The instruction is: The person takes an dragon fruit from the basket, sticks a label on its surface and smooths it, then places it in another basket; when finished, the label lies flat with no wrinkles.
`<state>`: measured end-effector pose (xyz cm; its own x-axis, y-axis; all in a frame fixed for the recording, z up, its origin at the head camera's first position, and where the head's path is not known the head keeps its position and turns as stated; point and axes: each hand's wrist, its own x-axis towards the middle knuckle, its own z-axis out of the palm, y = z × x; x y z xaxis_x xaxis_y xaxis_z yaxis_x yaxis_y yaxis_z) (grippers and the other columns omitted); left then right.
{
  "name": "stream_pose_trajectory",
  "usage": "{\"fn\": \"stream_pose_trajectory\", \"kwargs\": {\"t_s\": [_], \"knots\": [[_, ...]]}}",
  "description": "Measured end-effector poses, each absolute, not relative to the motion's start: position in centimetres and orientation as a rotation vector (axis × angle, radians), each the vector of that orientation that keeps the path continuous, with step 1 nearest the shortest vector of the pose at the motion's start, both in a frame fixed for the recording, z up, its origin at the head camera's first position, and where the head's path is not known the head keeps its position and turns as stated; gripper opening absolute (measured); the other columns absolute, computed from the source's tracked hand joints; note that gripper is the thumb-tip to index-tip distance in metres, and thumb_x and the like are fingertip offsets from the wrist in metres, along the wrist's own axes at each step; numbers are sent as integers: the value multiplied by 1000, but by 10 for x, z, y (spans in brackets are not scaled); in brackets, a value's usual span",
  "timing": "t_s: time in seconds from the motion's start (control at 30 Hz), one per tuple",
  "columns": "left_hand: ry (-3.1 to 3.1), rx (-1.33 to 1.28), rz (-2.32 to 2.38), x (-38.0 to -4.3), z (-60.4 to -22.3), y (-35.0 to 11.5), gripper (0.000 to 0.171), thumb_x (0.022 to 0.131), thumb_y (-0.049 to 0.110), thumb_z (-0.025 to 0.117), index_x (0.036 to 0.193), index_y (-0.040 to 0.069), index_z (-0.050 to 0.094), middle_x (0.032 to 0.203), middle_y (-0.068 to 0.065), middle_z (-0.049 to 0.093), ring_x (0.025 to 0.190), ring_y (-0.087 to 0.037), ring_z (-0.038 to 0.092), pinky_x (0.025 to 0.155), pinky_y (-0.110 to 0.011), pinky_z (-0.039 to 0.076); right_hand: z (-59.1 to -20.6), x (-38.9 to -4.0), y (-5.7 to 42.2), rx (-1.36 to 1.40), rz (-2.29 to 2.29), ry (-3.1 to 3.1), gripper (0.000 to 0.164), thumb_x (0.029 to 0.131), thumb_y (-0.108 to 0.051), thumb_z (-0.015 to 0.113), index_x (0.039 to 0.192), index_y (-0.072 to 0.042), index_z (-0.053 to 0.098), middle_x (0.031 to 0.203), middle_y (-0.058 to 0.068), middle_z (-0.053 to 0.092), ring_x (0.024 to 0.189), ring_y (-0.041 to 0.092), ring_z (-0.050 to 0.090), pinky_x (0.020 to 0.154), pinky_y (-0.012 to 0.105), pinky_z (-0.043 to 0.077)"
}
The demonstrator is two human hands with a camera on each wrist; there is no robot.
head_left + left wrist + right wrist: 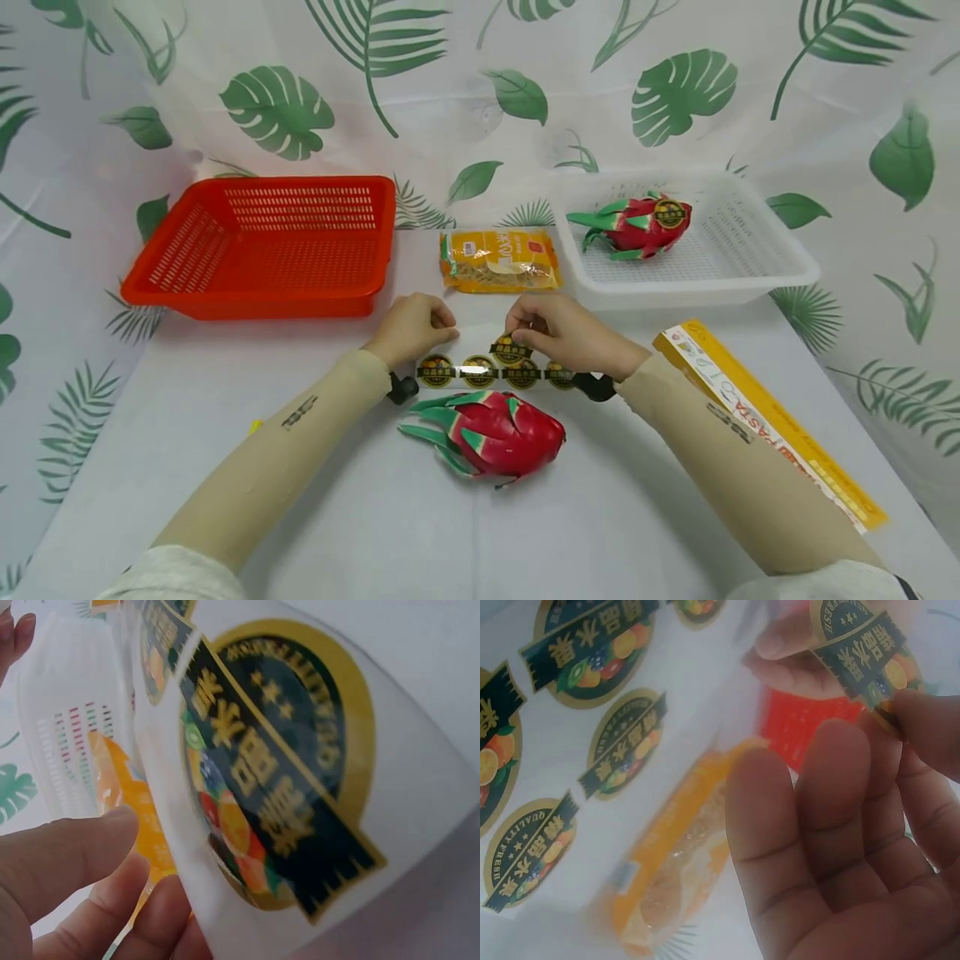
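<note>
My right hand (566,329) pinches a round black-and-gold fruit sticker (866,656) between thumb and index finger. It is apart from the white sticker sheet (420,750), which bears more stickers of the same kind, several in a row. At the sheet's upper left edge, my left hand (416,329) has thumb and fingertips close together on the sheet; its fingertips are partly hidden behind it in the left wrist view. Just below the sheet, a red dragon fruit (510,433) with green scales lies on the table, with no sticker visible on it.
A red basket (300,304) stands at the back left. In the white basket (697,292) at the back right lies a dragon fruit (637,225) bearing a sticker. Between them sits an orange food packet (498,261). A long yellow pasta box (772,425) lies right.
</note>
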<state>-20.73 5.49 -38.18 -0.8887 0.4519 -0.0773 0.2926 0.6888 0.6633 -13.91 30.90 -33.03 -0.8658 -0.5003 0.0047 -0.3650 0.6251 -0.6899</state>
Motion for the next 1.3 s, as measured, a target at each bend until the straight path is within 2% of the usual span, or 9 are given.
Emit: {"fn": "stream_pose_trajectory", "kwargs": {"t_s": [0.37, 0.5, 0.63, 0.77, 0.93, 1.3], "knots": [[2673, 655, 991, -192, -369, 59, 15, 94, 26, 79, 100, 13, 78, 95, -1, 78, 90, -17, 70, 87, -35, 58, -318, -121, 316, -674, -1128, 2669, 6, 101, -9, 67, 106, -12, 69, 94, 4, 67, 79, 19, 59, 71, 25, 51], [2629, 745, 1070, -178, -358, 62, 13, 96, 29, 76, 101, 17, 78, 94, 3, 77, 87, -15, 69, 83, -33, 58, -312, -112, 318, -663, -1171, 2641, 8, 100, -10, 68, 108, -12, 68, 96, 4, 67, 82, 20, 60, 72, 25, 53], [2526, 849, 1183, -157, -343, 67, 16, 100, 31, 71, 101, 17, 78, 91, 5, 76, 84, -14, 67, 79, -32, 58, -309, -105, 317, -669, -1187, 2626, 8, 100, -11, 68, 108, -13, 69, 94, 2, 67, 83, 20, 61, 73, 25, 53], [2419, 943, 1238, -141, -332, 72, 20, 102, 32, 68, 94, 17, 78, 80, 5, 73, 73, -14, 64, 69, -30, 55, -307, -100, 317, -685, -1187, 2628, 9, 99, -11, 69, 108, -14, 69, 94, 1, 68, 84, 19, 62, 73, 25, 53], [2380, 1017, 1220, -128, -325, 75, 18, 100, 32, 71, 87, 20, 76, 71, 3, 68, 60, -12, 57, 59, -26, 49, -307, -93, 317, -701, -1184, 2628, 11, 99, -11, 70, 109, -15, 70, 93, -2, 69, 84, 17, 63, 75, 25, 53], [2383, 1065, 1179, -103, -321, 73, 12, 96, 26, 76, 87, 18, 76, 71, 8, 68, 56, -7, 54, 56, -22, 48, -316, -64, 322, -673, -1246, 2670, 14, 96, -14, 75, 109, -16, 73, 89, -5, 70, 79, 12, 63, 74, 24, 55]]}}
